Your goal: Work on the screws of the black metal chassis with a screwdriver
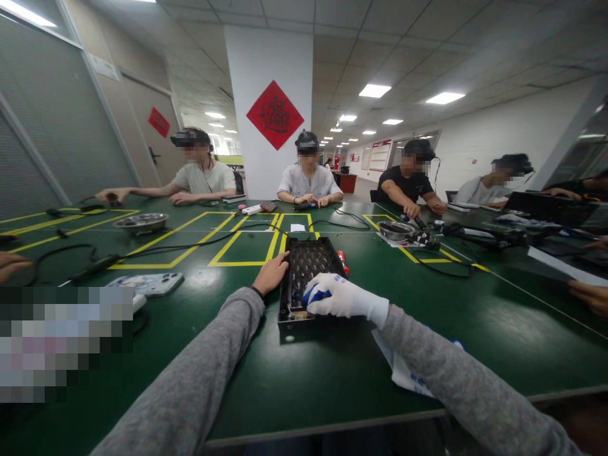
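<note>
In front of me on the green table lies a black case, its inside filled with rows of small metallic pieces. My bare left hand holds the case's left wall, fingers bent at the rim. My right hand wears a white glove with blue fingertips and is curled over the lower right part of the case. Its fingers are closed; whatever they may pinch is hidden. A small brownish piece shows at the case's near end. Just past the right wall lies a red object.
A phone and a screwdriver-like tool lie left. A white-and-blue cloth or glove is under my right forearm. Metal bowls, cables and yellow tape lines lie farther off. Several people with headsets sit around the table.
</note>
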### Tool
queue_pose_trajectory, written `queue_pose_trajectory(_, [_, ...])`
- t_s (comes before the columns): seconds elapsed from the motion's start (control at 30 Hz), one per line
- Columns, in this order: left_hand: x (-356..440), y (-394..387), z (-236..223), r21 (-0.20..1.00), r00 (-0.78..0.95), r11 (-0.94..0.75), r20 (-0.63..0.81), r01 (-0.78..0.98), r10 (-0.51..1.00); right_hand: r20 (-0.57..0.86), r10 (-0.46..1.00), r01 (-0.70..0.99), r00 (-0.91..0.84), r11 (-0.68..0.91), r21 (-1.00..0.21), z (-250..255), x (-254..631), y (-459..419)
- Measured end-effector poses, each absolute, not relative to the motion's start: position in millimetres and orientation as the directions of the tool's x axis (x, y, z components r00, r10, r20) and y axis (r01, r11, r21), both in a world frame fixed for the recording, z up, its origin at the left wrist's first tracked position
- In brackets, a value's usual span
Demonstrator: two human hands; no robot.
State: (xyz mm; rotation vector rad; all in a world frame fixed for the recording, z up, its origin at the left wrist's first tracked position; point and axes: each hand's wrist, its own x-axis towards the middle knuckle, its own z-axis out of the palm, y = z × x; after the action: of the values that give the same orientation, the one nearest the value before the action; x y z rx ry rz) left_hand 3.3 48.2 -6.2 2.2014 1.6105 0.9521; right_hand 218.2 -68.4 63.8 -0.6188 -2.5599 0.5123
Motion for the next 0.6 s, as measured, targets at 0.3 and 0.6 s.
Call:
queue_pose_trajectory(0.3, [3.7,46.3,-4.0,0.553,0.177,-0.36,0.356,0.751,0.918,0.334,0.483,0.329,-0.81,0.845,-0.422,62.8,216.0,-67.0])
queue_pose_trajectory(0.6, [4.7,44.9,-4.0,0.555,0.169,-0.349,0.349,0.755,0.922,0.31,0.517,0.348,-0.798,0.815,-0.464,62.9,218.0,-67.8])
